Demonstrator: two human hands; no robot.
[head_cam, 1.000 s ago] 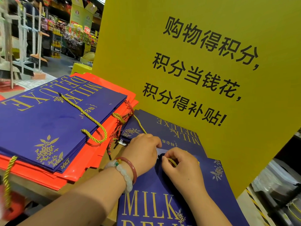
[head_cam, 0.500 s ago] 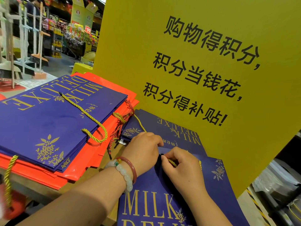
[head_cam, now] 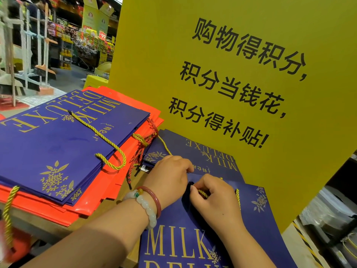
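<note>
Two curled hands: left hand [head_cam: 170, 176] grips the blue bag [head_cam: 258, 229], right hand [head_cam: 214, 199] pinches its gold cord [head_cam: 202, 193].

Backdrop: huge yellow sign board [head_cam: 154, 55] with black Chinese lettering, fills most of the right
Further back: packed shop shelves [head_cam: 87, 43], a red 99 price tag [head_cam: 102, 36], pretty dim in there
Left: metal rack [head_cam: 29, 55] with brooms hanging
Floor: grey aisle [head_cam: 71, 79]; black-yellow hazard stripes [head_cam: 307, 242] lower right
Tabletop [head_cam: 115, 202]: plain wood
</note>
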